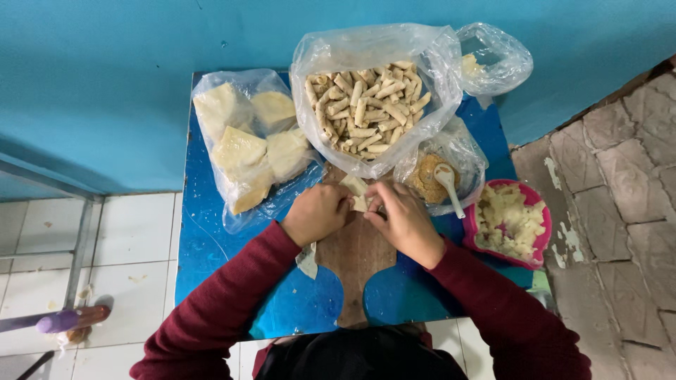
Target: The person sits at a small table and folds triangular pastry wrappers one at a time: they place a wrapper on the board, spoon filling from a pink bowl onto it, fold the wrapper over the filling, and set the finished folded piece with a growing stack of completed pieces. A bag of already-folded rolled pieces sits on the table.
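Both my hands meet over a brown wooden board [358, 257] on a small blue table [201, 232]. My left hand [315, 213] and my right hand [405, 222] pinch a pale dough wrapper [357, 192] between their fingertips, folding it on the board. Dark red sleeves cover both arms. A scrap of wrapper [307, 262] lies at the board's left edge.
A clear bag full of finished pale rolls [366, 105] stands behind the hands. A bag of stacked wrappers [246, 144] lies at the left. At the right sit a bag of brown filling with a white spoon [448, 184], a pink bowl of mashed filling [508, 224], and another bag [493, 60].
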`<state>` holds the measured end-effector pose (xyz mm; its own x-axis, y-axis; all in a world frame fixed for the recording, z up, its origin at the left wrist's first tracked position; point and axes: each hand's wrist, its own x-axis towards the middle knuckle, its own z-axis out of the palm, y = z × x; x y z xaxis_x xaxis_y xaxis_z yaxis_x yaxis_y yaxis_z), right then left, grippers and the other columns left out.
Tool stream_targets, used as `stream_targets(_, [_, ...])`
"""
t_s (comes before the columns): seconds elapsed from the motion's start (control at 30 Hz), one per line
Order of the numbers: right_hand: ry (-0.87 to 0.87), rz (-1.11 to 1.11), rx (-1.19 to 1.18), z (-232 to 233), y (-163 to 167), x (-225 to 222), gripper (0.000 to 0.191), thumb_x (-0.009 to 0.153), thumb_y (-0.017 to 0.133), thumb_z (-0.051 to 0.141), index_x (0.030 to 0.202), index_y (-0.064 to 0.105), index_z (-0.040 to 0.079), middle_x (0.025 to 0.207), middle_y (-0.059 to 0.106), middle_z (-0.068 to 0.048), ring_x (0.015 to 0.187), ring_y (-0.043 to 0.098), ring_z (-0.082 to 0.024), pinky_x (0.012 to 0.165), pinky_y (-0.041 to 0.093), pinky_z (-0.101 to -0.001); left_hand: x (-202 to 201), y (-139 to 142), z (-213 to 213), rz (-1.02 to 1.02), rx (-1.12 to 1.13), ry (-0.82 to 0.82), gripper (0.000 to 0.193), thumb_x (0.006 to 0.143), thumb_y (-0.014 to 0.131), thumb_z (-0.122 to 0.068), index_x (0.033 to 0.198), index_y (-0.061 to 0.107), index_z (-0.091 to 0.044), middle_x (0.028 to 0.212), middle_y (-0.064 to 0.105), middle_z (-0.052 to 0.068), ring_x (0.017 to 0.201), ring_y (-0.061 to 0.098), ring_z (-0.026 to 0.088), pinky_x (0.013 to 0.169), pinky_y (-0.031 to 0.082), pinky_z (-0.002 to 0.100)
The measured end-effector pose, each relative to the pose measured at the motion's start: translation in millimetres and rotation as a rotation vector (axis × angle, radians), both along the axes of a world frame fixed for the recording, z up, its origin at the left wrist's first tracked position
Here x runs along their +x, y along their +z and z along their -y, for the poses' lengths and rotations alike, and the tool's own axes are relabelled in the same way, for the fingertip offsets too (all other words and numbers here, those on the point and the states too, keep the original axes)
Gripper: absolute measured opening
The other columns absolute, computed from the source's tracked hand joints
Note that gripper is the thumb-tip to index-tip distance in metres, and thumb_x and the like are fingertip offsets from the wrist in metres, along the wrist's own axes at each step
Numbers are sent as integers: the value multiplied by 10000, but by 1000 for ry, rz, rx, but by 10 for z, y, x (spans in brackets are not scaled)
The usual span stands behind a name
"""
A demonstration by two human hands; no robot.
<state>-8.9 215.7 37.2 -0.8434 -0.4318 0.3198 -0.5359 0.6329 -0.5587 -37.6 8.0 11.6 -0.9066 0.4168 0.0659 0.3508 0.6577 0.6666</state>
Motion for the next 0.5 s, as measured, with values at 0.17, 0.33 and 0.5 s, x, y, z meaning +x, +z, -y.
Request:
stream_targets(0.17, [-7, -84, 91, -30, -81, 42, 176, 841, 787, 129, 962, 661, 114, 885, 681, -37, 891, 613, -278, 864, 464, -424, -68, -66, 8, 15, 36, -1, 210, 904, 630, -235, 920, 760, -71, 900, 736, 179, 819, 707, 399, 765, 562, 490])
stream_targets(0.33, [69, -154, 173, -56, -110, 59, 162, 781, 724, 62, 897, 748, 174, 939, 714, -12, 950, 620, -260, 846, 447, -414, -79, -154, 26, 1, 68, -14, 206, 903, 624, -223, 927, 760, -69, 899, 740, 177, 817, 707, 399, 758, 564, 489])
stream_targets(0.5, [0, -80, 104, 57, -77, 78, 184, 874, 757, 159, 1039, 733, 82, 998, 706, -19, 951, 600, -241, 853, 444, -396, -59, -155, 23, -26, 53, 15, 196, 883, 619, -202, 920, 762, -75, 915, 744, 171, 814, 708, 396, 757, 569, 489])
